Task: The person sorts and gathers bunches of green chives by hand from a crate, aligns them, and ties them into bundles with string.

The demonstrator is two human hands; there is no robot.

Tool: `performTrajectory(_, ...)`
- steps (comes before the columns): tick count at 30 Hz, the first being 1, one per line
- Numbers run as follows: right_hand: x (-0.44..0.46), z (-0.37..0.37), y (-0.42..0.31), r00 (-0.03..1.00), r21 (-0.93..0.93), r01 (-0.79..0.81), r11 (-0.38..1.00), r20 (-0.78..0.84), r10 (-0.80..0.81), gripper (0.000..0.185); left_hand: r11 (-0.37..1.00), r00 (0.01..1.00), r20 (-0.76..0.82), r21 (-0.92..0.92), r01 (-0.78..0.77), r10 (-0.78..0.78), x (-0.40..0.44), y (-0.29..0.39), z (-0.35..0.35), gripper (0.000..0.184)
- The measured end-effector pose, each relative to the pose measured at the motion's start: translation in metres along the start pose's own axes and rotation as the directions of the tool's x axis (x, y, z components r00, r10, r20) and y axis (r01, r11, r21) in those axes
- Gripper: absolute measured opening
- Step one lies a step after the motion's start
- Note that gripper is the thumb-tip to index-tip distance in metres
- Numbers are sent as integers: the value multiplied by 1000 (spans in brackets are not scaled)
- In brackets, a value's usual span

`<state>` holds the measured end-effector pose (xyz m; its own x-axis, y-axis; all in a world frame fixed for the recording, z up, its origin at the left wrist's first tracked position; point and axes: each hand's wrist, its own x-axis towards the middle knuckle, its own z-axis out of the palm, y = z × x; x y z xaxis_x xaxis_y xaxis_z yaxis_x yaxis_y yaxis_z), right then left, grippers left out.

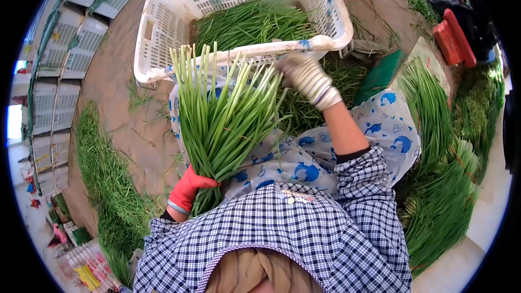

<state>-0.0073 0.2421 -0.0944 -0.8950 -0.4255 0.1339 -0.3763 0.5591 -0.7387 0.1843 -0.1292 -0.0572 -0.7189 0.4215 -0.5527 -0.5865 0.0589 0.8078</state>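
Note:
My left hand point(193, 190), in a red glove, is closed around the lower part of a thick bunch of garlic chives point(222, 114). The bunch fans upward, with its pale cut ends at the top. My right hand point(305, 78), in a dirty white striped glove, is at the right side of those pale ends, by the crate's front rim. Its fingers are smeared by motion, so their grip does not show. A white plastic crate point(146, 68) stands just beyond, with more chives point(255, 21) lying inside. A clear sheet with blue prints point(309, 171) covers my lap.
Bundled chives point(439, 211) are piled on my right, and loose green leaves point(108, 168) lie along the floor on my left. Several stacked crates point(57, 100) line the left wall. A red stool point(453, 38) and part of another person point(472, 8) are at upper right.

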Motion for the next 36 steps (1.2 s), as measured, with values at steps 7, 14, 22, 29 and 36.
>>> performTrajectory(7, -14, -52, -44, 906, 79, 32, 996, -424, 5, 21, 922, 992, 108, -386, -20, 67, -4, -29, -5, 55)
performTrajectory(14, -18, 17, -69, 988, -125, 59, 990, -131, -76, 30, 920, 989, 127, -392, -21, 76, -1, -26, -4, 59)
performTrajectory(22, -42, -2, -121, 978, 601, -120, 790, -64, 197, 10, 888, 997, 64, -459, -15, 50, -6, -22, 6, 62)
performTrajectory(29, -86, -95, -99, 982, 770, 68, 634, -164, 94, 18, 893, 997, 52, -449, -23, 52, -3, -21, 9, 55)
performTrajectory(36, -39, 10, -117, 994, -241, -97, 966, -79, 80, 34, 944, 999, 18, -330, -32, 40, -6, -16, 13, 55)
